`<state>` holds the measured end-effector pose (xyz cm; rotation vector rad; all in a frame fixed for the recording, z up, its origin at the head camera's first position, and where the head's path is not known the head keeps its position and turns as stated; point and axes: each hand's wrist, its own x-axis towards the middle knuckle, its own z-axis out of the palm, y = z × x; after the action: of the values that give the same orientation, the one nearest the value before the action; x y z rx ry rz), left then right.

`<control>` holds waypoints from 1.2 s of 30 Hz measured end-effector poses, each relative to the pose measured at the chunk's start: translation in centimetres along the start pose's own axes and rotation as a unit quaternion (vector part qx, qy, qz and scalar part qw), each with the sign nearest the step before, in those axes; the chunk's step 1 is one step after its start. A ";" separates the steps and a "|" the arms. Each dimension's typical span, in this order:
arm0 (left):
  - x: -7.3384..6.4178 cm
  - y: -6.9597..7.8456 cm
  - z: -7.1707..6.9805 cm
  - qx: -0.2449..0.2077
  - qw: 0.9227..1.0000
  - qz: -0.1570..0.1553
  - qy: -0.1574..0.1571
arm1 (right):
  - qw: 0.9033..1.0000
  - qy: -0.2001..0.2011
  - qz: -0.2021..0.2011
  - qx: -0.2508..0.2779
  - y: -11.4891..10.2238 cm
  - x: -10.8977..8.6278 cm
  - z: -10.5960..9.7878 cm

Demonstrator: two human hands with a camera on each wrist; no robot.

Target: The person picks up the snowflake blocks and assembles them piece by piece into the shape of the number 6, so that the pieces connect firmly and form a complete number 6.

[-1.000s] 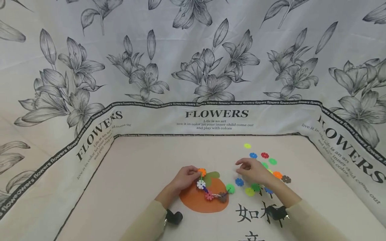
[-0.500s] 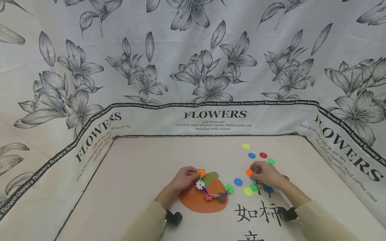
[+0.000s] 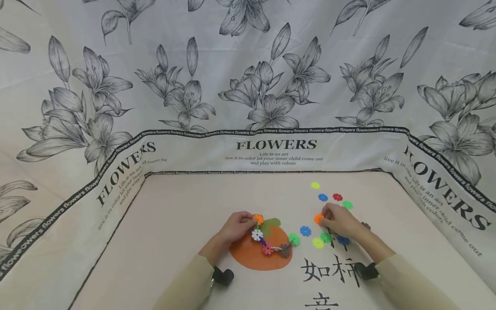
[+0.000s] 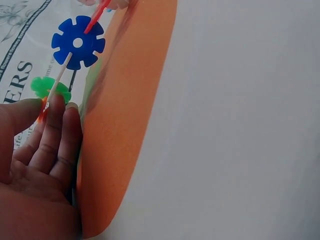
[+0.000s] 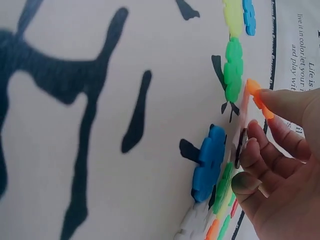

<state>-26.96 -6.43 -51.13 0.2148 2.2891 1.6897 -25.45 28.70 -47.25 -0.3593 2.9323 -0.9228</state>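
My left hand (image 3: pixel 237 226) pinches an orange flower-shaped plastic disc (image 3: pixel 258 220) at one end of a chain of slotted discs. Down the chain come a white disc (image 3: pixel 257 234), a pink disc (image 3: pixel 267 249), a brown disc (image 3: pixel 284 250) and a green disc (image 3: pixel 294 239), with other discs set edge-on between. The left wrist view shows a blue disc (image 4: pixel 78 43) of the chain past the fingertips. Between thumb and fingers of my right hand (image 3: pixel 342 221) is a single orange disc (image 5: pixel 254 89), held apart from the chain among the loose ones.
Loose discs lie around the right hand, including a red disc (image 3: pixel 337 196), a yellow disc (image 3: pixel 318 243) and a blue disc (image 3: pixel 305 231). The pale cloth (image 3: pixel 186 198) bears a printed orange persimmon (image 3: pixel 255 260) and black characters (image 3: pixel 315 270). Flower-printed fabric (image 3: pixel 271 155) rises behind.
The right hand was held over the cloth with nothing in its fingers; it has since moved right and picked up an orange disc. The left hand keeps its place with the chain.
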 end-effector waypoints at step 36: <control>0.2 -0.1 -0.1 0.004 1.000 0.006 -0.004 | 0.942 -0.072 -0.033 0.325 -9.2 5.2 6.7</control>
<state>-27.15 -6.55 -51.21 0.2356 2.2944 1.6825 -27.83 16.42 -47.36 -0.4514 2.3116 -1.6990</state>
